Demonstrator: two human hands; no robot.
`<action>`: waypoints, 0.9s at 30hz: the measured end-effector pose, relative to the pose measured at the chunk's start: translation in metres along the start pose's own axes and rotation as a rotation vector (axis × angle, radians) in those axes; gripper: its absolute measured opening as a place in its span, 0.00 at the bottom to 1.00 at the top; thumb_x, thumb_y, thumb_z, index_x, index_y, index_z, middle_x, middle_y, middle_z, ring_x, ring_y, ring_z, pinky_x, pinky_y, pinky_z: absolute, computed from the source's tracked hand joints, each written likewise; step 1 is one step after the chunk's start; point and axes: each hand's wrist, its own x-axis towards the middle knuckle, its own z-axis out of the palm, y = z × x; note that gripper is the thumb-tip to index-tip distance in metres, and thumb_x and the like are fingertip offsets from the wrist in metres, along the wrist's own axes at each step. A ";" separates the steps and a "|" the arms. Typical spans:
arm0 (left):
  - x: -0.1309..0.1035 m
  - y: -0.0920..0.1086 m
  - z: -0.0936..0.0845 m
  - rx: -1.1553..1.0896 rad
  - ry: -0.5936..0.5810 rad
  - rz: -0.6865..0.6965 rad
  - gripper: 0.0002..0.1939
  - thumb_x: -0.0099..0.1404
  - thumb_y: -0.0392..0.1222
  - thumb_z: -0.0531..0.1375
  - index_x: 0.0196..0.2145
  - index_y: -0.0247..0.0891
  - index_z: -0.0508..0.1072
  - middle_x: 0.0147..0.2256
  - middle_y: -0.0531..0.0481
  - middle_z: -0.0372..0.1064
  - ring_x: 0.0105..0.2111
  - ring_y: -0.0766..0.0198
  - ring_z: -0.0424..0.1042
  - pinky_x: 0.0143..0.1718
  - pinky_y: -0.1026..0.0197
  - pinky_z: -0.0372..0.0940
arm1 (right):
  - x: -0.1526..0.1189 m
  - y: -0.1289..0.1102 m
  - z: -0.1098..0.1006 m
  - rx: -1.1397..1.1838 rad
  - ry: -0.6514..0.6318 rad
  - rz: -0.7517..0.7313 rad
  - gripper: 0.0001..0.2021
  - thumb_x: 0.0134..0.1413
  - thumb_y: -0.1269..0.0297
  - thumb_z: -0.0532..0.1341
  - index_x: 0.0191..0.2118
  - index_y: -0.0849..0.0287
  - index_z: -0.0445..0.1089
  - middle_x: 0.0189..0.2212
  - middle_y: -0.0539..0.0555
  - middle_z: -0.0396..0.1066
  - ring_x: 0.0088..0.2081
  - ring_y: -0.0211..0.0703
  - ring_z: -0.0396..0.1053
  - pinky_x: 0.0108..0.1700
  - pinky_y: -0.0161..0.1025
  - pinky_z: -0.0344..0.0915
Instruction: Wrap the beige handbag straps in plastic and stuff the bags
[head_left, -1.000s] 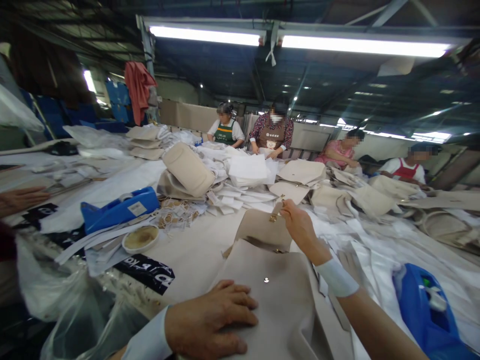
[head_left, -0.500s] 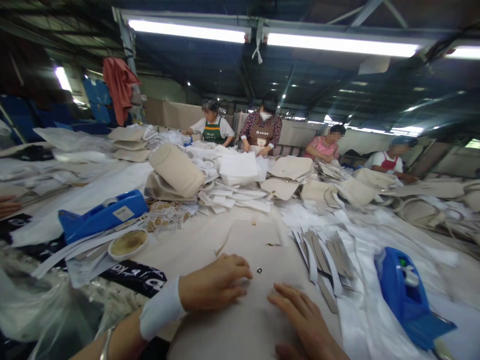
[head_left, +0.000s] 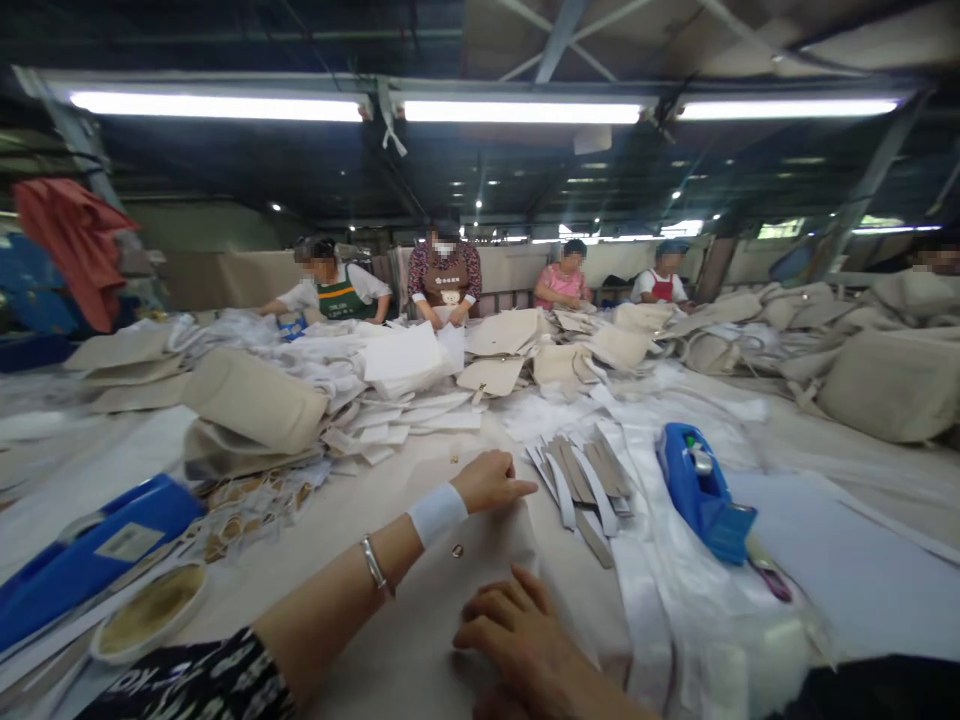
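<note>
A beige bag (head_left: 420, 610) lies flat before me, a small round metal eyelet (head_left: 457, 551) showing on it. My left hand (head_left: 489, 482) reaches across its upper part, index finger stretched to the right and the others partly bent; nothing shows in it. Close to that fingertip lies a bunch of grey and white strips (head_left: 581, 475). My right hand (head_left: 517, 635) rests lower on the bag, fingers apart and slightly bent, holding nothing visible. A small gold fitting (head_left: 454, 460) shows beyond my left wrist.
Blue tape dispensers stand at right (head_left: 701, 490) and left (head_left: 97, 550). A round dish (head_left: 150, 610) sits near the left one, beside tangled tags (head_left: 251, 505). Beige bag pieces (head_left: 255, 395) and white sheets (head_left: 405, 355) are heaped farther back, where several people work.
My view has turned right. My left hand has moved forward and right over the bag, towards the strips. My right hand stays on the bag's lower right.
</note>
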 end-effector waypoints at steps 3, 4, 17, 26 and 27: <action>0.013 0.002 0.001 0.013 -0.075 -0.026 0.26 0.52 0.62 0.63 0.15 0.39 0.61 0.17 0.55 0.56 0.22 0.64 0.58 0.25 0.61 0.49 | -0.002 -0.002 0.000 0.067 0.056 -0.056 0.21 0.52 0.52 0.67 0.50 0.53 0.71 0.51 0.57 0.71 0.55 0.52 0.64 0.66 0.57 0.41; 0.016 0.001 0.000 0.010 -0.096 -0.027 0.26 0.49 0.61 0.65 0.14 0.40 0.59 0.15 0.56 0.53 0.21 0.66 0.56 0.25 0.61 0.47 | -0.005 -0.003 -0.002 0.112 0.082 -0.063 0.20 0.51 0.54 0.67 0.50 0.53 0.71 0.52 0.57 0.71 0.56 0.53 0.64 0.66 0.57 0.41; -0.006 -0.016 -0.015 -0.395 -0.068 -0.073 0.20 0.50 0.53 0.61 0.19 0.40 0.55 0.18 0.61 0.46 0.21 0.69 0.48 0.24 0.63 0.43 | -0.037 0.039 -0.013 0.899 0.761 0.259 0.21 0.56 0.69 0.53 0.56 0.55 0.63 0.53 0.57 0.64 0.54 0.47 0.65 0.56 0.48 0.64; -0.017 -0.010 -0.023 -0.558 0.075 -0.035 0.19 0.52 0.51 0.61 0.20 0.40 0.56 0.20 0.60 0.47 0.21 0.70 0.48 0.24 0.64 0.43 | -0.021 0.029 -0.010 0.899 0.617 0.369 0.27 0.53 0.65 0.56 0.59 0.67 0.62 0.50 0.62 0.69 0.51 0.49 0.67 0.57 0.46 0.61; -0.017 -0.011 -0.020 -0.579 0.099 -0.038 0.19 0.53 0.51 0.61 0.20 0.40 0.55 0.20 0.60 0.47 0.21 0.70 0.48 0.23 0.64 0.43 | -0.021 0.029 -0.009 0.890 0.612 0.385 0.28 0.53 0.63 0.56 0.59 0.68 0.62 0.50 0.62 0.68 0.50 0.50 0.67 0.57 0.46 0.61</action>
